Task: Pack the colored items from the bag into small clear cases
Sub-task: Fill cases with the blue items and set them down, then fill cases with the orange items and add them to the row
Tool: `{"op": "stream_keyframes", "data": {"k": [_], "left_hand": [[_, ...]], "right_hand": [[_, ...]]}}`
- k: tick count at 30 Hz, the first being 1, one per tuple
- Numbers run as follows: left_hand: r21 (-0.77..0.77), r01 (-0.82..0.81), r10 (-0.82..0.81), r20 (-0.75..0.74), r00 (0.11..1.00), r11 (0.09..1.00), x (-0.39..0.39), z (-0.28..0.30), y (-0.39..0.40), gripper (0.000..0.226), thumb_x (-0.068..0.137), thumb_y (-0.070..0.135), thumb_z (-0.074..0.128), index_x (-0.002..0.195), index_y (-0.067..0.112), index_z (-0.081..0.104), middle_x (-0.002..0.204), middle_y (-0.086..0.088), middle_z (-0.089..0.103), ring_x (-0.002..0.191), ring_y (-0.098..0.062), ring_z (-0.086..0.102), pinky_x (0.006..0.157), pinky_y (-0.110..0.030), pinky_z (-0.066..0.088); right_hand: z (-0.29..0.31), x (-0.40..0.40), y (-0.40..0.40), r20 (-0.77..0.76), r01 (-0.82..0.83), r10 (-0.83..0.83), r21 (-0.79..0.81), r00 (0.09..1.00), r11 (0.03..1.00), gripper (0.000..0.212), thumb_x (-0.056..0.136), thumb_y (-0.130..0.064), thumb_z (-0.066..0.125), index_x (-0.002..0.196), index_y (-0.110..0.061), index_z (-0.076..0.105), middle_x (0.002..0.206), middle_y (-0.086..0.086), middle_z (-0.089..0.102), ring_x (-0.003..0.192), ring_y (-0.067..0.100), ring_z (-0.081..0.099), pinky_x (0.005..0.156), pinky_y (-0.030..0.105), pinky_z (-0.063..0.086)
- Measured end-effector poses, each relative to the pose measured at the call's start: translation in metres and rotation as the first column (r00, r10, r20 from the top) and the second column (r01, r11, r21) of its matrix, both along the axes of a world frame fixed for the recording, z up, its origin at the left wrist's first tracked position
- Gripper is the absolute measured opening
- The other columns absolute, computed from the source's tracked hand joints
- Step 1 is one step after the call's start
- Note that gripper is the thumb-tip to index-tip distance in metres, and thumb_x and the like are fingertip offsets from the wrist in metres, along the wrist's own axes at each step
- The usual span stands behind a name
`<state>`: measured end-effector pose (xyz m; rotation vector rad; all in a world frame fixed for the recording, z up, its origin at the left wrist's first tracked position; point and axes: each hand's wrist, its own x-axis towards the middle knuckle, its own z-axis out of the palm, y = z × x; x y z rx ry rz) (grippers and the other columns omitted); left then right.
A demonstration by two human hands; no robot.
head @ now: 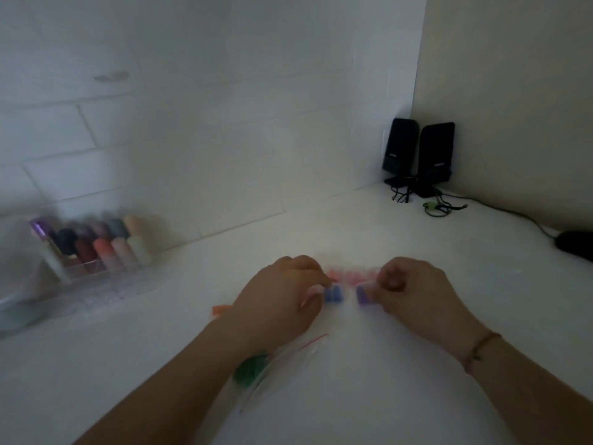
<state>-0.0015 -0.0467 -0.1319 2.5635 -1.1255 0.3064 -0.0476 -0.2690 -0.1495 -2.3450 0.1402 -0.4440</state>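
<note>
The view is dim and blurred. My left hand (282,297) pinches a small blue item (333,294) at its fingertips. My right hand (414,290) pinches a small purple item (363,296); the two sit a short gap apart on the white table. Behind them lies a row of pink items (349,275). An orange item (220,309) peeks out left of my left wrist. A clear zip bag (282,358) with a red seal line lies under my left forearm, with green items (248,370) by it. I cannot make out any clear case around the items.
A clear organiser (96,271) with several coloured bottles stands at the left by the wall. Two black speakers (420,159) with cables fill the back right corner, and a dark object (574,248) lies at the right edge.
</note>
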Motion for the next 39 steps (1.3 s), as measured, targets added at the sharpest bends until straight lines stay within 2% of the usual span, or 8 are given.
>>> {"op": "stream_keyframes", "data": {"k": [10,15,17,20,27,34,37,39], "left_hand": [[0.096,-0.134,0.138,-0.032,0.990,0.986,-0.006,0.018,-0.033,0.021,0.091,0.031,0.052,0.107,0.028,0.065,0.104,0.008,0.064,0.098,-0.013,0.058,0.082,-0.027,0.046],[0.070,-0.056,0.060,-0.058,0.997,0.996,-0.012,0.033,-0.095,0.026,0.093,0.033,0.054,0.117,0.026,0.061,0.112,0.006,0.061,0.102,-0.014,0.057,0.087,-0.028,0.045],[0.071,0.013,-0.004,-0.121,0.993,0.997,-0.005,0.032,-0.132,0.030,0.095,0.030,0.054,0.124,0.024,0.058,0.119,0.003,0.060,0.108,-0.015,0.055,0.091,-0.028,0.044],[0.063,0.089,-0.075,-0.201,0.977,0.994,0.012,0.023,-0.187,0.039,0.096,0.021,0.053,0.135,0.021,0.050,0.133,-0.002,0.053,0.121,-0.018,0.049,0.101,-0.028,0.038],[0.100,0.167,-0.141,-0.223,0.965,0.981,0.048,0.007,-0.267,0.058,0.092,-0.005,0.047,0.145,0.015,0.040,0.153,-0.005,0.037,0.141,-0.019,0.032,0.111,-0.022,0.022],[0.240,0.134,-0.100,-0.146,0.984,0.961,0.068,-0.009,-0.283,0.050,0.090,0.011,0.054,0.137,0.027,0.052,0.135,-0.001,0.054,0.122,-0.022,0.052,0.100,-0.039,0.043],[0.094,0.100,-0.091,-0.098,0.991,0.991,0.060,0.005,-0.274,0.039,0.095,0.029,0.057,0.133,0.020,0.055,0.129,-0.005,0.058,0.114,-0.022,0.055,0.096,-0.031,0.042],[-0.136,0.127,-0.154,-0.214,0.965,0.983,0.050,0.018,-0.259,0.032,0.098,0.029,0.053,0.126,0.015,0.063,0.118,-0.004,0.064,0.095,-0.016,0.059,0.085,-0.025,0.044]], "right_hand": [[-0.003,0.005,0.006,0.076,0.009,0.002,-0.135,0.997,0.991,0.028,0.085,-0.038,0.067,0.063,-0.029,0.053,0.059,-0.013,0.052,0.058,0.002,0.050,0.056,0.015,0.038],[0.042,-0.007,-0.055,0.266,0.345,-0.339,0.027,0.902,0.938,0.022,0.089,-0.043,0.058,0.072,-0.029,0.060,0.062,-0.012,0.053,0.071,0.017,0.057,0.065,0.027,0.041],[0.050,-0.014,-0.092,0.228,0.468,-0.481,0.112,0.847,0.877,0.018,0.091,-0.037,0.056,0.080,-0.026,0.063,0.069,-0.010,0.057,0.074,0.020,0.055,0.066,0.027,0.037],[0.038,-0.021,-0.132,0.057,0.607,-0.606,0.000,0.793,0.794,0.014,0.092,-0.027,0.053,0.098,-0.025,0.066,0.098,0.003,0.066,0.089,0.027,0.056,0.071,0.029,0.038],[0.018,-0.010,-0.147,-0.073,0.538,-0.549,-0.127,0.833,0.833,0.029,0.091,-0.024,0.052,0.118,-0.031,0.062,0.126,-0.002,0.059,0.120,0.027,0.041,0.094,0.038,0.035],[0.016,-0.006,-0.150,-0.036,0.544,-0.550,-0.096,0.835,0.833,0.031,0.091,-0.031,0.055,0.121,-0.030,0.060,0.127,-0.001,0.057,0.122,0.028,0.039,0.095,0.039,0.033],[0.016,-0.003,-0.148,0.077,0.506,-0.500,-0.079,0.862,0.859,0.028,0.091,-0.025,0.058,0.118,-0.028,0.063,0.121,-0.001,0.063,0.118,0.026,0.048,0.095,0.037,0.042],[0.018,0.000,-0.143,0.182,0.408,-0.397,-0.032,0.900,0.912,0.024,0.091,-0.021,0.059,0.111,-0.030,0.067,0.110,-0.004,0.068,0.104,0.021,0.061,0.088,0.033,0.049]]}}
